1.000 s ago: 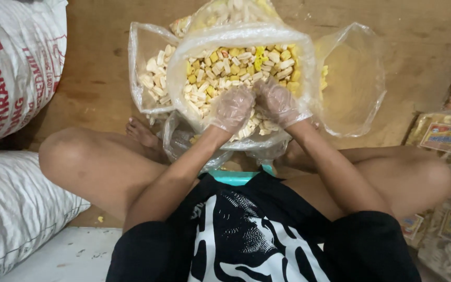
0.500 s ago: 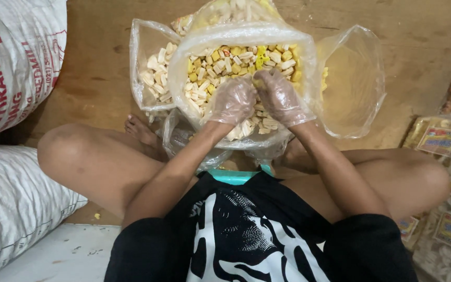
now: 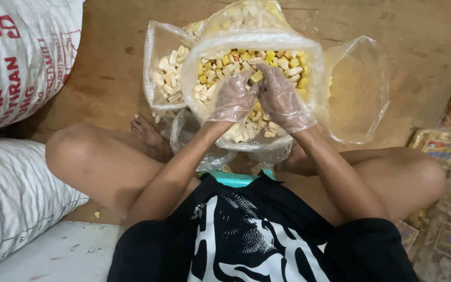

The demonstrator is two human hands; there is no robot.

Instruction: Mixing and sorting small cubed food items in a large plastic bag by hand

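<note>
A large clear plastic bag [image 3: 309, 78] stands open on the floor between my legs, full of small white and yellow snack pieces [image 3: 225, 65]. Both my hands wear thin clear plastic gloves and reach into it side by side. My left hand [image 3: 234, 99] is curled over a heap of pieces. My right hand [image 3: 280, 98] presses next to it, its fingers closed on a yellow piece [image 3: 257, 77] near the middle. What lies under the palms is hidden.
A second clear bag [image 3: 165, 73] of white pieces leans at the left, and a nearly empty one [image 3: 358, 91] at the right. Two big white woven sacks [image 3: 19, 57] are at the left. Packaged snack packs [image 3: 447, 198] pile at the right. Wooden floor [image 3: 424, 36] lies beyond.
Both hands have pushed farther into the bag, toward its middle, and have drawn closer together among the pieces.
</note>
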